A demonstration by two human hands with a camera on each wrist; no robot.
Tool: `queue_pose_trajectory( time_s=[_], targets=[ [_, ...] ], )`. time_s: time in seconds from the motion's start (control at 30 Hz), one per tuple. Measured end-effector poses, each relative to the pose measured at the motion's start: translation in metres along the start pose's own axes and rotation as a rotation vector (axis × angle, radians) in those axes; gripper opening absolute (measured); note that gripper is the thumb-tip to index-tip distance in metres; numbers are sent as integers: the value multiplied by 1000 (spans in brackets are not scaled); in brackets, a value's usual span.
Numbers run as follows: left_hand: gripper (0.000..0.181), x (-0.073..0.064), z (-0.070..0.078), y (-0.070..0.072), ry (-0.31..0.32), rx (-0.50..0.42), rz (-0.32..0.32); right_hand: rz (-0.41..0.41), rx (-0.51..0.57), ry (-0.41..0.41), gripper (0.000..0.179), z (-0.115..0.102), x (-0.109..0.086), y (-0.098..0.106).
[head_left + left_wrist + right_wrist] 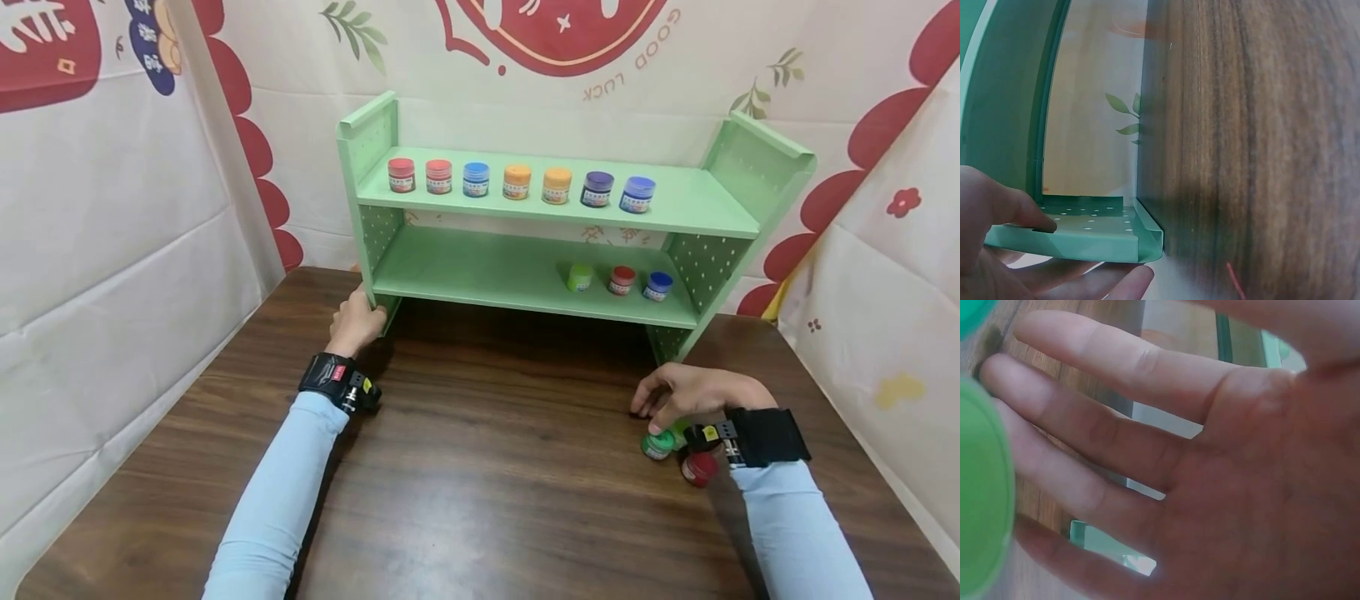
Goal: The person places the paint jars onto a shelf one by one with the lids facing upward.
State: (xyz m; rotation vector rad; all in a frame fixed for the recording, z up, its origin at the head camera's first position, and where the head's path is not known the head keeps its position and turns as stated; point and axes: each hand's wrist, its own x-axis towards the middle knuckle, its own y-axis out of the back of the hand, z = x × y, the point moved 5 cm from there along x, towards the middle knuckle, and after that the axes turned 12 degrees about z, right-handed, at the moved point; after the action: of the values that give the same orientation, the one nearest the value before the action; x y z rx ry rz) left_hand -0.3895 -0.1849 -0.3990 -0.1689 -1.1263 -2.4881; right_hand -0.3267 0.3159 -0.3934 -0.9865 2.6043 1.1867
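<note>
A green two-tier shelf (480, 265) stands on the table, carrying small jars with coloured lids. My left hand (355, 321) grips its lower left side panel; in the left wrist view the thumb (1032, 215) lies on the inner face and the fingers pass beneath the edge. Over at the right, my right hand (693, 393) hovers above a green jar (658, 445), thumb tip right at its lid. A light green jar (679, 431), partly hidden, and a dark red jar (699, 469) stand beside it. In the right wrist view the fingers (1104, 434) are spread and fairly straight, holding nothing.
Along the upper tier stands a row of several jars, among them a blue one (476, 180) and a purple one (597, 189). The lower tier has light green (580, 277), red (621, 281) and dark blue (657, 287) jars towards its right. Printed cloth (127, 250) surrounds the wooden table (480, 467).
</note>
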Motion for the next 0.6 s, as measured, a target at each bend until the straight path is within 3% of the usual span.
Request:
queue_pose_trajectory(
  time_s=[0.6],
  targets=[
    [33,3,-1,-4,5,10,12,82,-112,35,34,0,5,2]
  ],
)
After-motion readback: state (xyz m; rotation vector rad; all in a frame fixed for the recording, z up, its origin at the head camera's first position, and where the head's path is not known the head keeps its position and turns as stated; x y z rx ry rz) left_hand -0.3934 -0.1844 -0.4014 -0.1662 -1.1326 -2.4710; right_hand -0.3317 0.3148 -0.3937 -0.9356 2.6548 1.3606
